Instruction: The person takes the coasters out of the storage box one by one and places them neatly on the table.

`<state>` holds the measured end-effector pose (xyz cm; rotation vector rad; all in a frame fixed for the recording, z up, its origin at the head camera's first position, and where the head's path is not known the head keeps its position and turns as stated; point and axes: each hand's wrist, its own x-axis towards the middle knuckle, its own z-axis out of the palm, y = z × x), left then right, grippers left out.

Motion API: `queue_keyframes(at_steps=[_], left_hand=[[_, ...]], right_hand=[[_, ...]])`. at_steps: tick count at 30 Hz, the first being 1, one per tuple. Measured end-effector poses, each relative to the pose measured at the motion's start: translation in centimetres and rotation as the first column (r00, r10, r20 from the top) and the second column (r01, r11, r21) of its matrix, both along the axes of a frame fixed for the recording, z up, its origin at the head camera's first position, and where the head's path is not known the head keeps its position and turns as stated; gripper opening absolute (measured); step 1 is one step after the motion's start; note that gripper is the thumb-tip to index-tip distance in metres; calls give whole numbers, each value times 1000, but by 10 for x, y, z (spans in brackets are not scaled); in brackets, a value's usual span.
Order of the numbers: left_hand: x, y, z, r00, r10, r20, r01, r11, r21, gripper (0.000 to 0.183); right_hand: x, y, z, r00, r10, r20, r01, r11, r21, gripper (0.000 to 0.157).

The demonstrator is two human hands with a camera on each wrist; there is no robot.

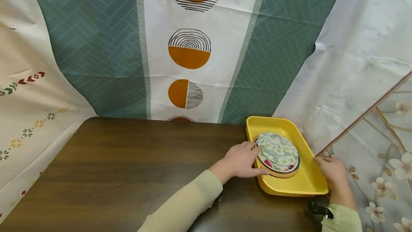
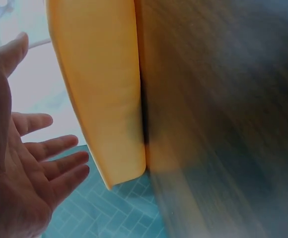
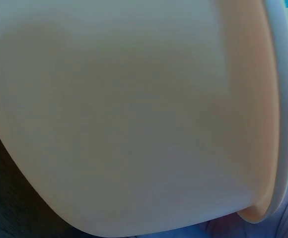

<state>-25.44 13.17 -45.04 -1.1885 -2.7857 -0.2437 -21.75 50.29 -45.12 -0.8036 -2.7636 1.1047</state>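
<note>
"Head view: seeing a wood-grain table [image 1: 128, 174] bearing a smooth, round-cornered yellow tray [image 1: 309, 180] at right."

"Holding what inside?"

"Holding round, flower-patterned discs [image 1: 278, 149], piled near the left rim. Spreading the left hand [image 1: 241, 160] wide there; placing the right hand [image 1: 331, 169] at the opposite rim, unable to tell if gripping."

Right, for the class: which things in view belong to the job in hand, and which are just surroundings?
Job:
yellow tray
stack of round patterned discs, inside it
left hand, at its left rim
right hand, at its right rim

Surroundings:
brown table
cream cloth
green-and-white cloth
floral cloth
</note>
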Motion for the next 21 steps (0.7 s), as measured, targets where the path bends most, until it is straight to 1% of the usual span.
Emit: queue_keyframes(at_steps=[9, 14, 18, 21], left_hand=[[-11, 16, -2, 1000, -8, 1, 8, 1000, -9, 98], [-14, 24, 0, 1000, -14, 1, 14, 1000, -20, 97], [-18, 32, 3, 1000, -18, 14, 18, 999, -35, 96], [-21, 39, 4, 1000, -18, 24, 20, 998, -53, 96]], right_hand=[[1, 0, -3, 1000, 5, -31, -4, 999, 35, 66], [2, -1, -3, 1000, -4, -25, 5, 1000, 12, 66], [1, -1, -3, 1000, -14, -20, 14, 1000, 0, 66], [0, -1, -2, 1000, -19, -16, 19, 999, -28, 68]])
